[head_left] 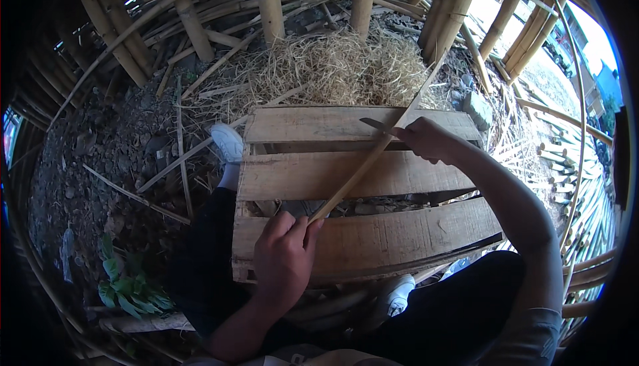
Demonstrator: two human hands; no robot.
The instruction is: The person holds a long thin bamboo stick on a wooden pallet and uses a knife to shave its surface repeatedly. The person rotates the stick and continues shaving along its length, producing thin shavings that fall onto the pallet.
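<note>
My left hand (pixel 285 253) is closed around the near end of a long, thin bamboo strip (pixel 356 178). The strip runs slantwise up and to the right, above a low table of wooden planks (pixel 359 241). In my right hand (pixel 429 141) is a knife (pixel 377 124), its dark blade pointing left and lying across the strip near the table's far plank. The knife's handle is mostly hidden inside my fist. Past the blade, the strip's far end reaches over the table's far edge toward the straw-like shavings.
A heap of pale bamboo shavings (pixel 346 66) lies beyond the table, before upright bamboo posts (pixel 269 6). Many cut bamboo poles (pixel 586 199) are stacked at the right. A grey stone (pixel 477 110) sits by the table's far right corner. Green leaves (pixel 130 286) grow at the lower left.
</note>
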